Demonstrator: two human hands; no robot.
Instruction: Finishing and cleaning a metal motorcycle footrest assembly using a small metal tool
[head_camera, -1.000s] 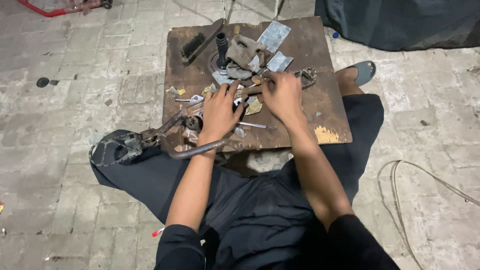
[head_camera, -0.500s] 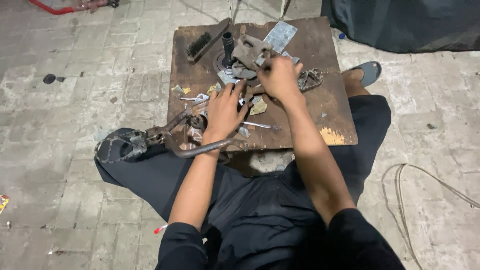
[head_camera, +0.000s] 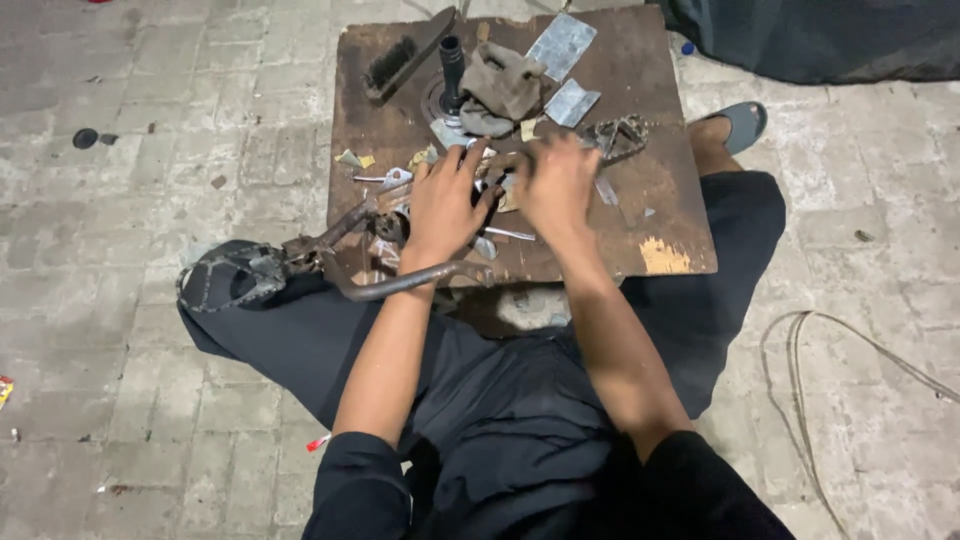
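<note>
I sit on the floor with a brown wooden board (head_camera: 660, 200) in front of my legs. My left hand (head_camera: 445, 205) lies with fingers spread on a heap of small metal parts in the middle of the board, right by the hub of a rusty crank arm (head_camera: 400, 285). That crank carries a black pedal (head_camera: 230, 275), which hangs off the board's left edge over my knee. My right hand (head_camera: 555, 185) is blurred and bent over the same small parts, touching my left fingers. What lies under it is hidden.
At the back of the board lie a brush (head_camera: 405, 55), a black upright spindle (head_camera: 452, 65), a grey rag (head_camera: 505, 85), two metal sheets (head_camera: 562, 45) and a second pedal (head_camera: 615, 135). A sandal (head_camera: 740, 122), dark tarp (head_camera: 820, 40) and cable (head_camera: 850, 340) lie to the right.
My right hand has come back from the rag at the rear of the board to the middle, next to my left hand. The left hand stays on the parts.
</note>
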